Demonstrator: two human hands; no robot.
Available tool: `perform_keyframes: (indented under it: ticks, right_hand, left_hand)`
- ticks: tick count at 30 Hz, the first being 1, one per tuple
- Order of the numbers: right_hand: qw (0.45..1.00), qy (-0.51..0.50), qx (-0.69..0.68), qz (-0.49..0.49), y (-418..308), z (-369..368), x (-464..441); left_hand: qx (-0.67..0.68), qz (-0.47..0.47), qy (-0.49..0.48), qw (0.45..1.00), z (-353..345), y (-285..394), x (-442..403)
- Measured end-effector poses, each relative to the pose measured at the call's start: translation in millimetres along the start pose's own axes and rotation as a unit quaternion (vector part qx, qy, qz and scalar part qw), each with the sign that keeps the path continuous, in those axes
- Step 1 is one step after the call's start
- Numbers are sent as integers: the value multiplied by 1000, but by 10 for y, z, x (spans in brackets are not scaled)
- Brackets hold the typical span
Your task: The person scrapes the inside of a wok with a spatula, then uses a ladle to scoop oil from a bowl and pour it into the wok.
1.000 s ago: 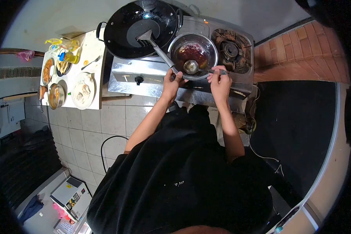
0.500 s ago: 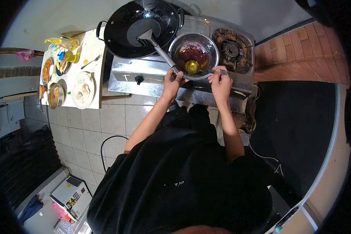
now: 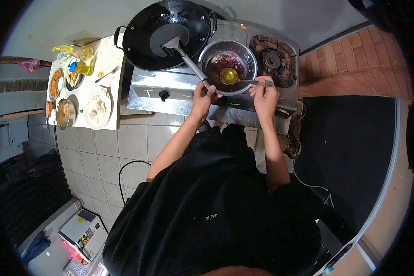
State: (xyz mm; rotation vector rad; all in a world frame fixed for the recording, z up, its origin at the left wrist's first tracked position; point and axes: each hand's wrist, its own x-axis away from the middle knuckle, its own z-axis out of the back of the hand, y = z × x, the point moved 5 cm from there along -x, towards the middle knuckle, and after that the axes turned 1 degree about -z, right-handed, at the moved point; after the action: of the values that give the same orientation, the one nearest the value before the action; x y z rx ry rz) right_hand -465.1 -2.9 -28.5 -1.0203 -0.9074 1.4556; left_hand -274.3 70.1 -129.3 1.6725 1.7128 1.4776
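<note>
A steel bowl [image 3: 253, 69] with dark reddish bits and liquid inside sits on the stove between the wok and the right burner. My right hand [image 3: 265, 94] is closed on the handle of a small ladle [image 3: 229, 76], whose round cup holds yellow liquid above the bowl's contents. My left hand [image 3: 201, 100] closes around the handle end of a spatula [image 3: 189, 60], its fingers against the near left side of the bowl. The spatula's blade lies inside the black wok [image 3: 142, 48].
On the left, a white table [image 3: 117, 101] bears a plate of pale food [image 3: 98, 108], a metal pot [image 3: 72, 114], a fork [image 3: 106, 73] and a yellow bottle with a blue cap [image 3: 83, 68]. An uncovered burner [image 3: 273, 59] is at right, beside a brick ledge [image 3: 354, 64].
My right hand and the ladle have shifted slightly right, and the ladle's cup now appears a little higher in the bowl. My left hand and the spatula stay nearly still.
</note>
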Motion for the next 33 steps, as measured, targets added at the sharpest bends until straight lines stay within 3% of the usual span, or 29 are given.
perform_keyframes:
  ticks: [18, 33]
  right_hand:
    - [999, -11, -29, 32, -234, 23, -172]
    - [999, -19, 29, -17, -205, 89, -173]
  left_hand:
    - [23, 5, 9, 1000, 6, -19, -34]
    - [26, -5, 13, 1000, -25, 14, -8]
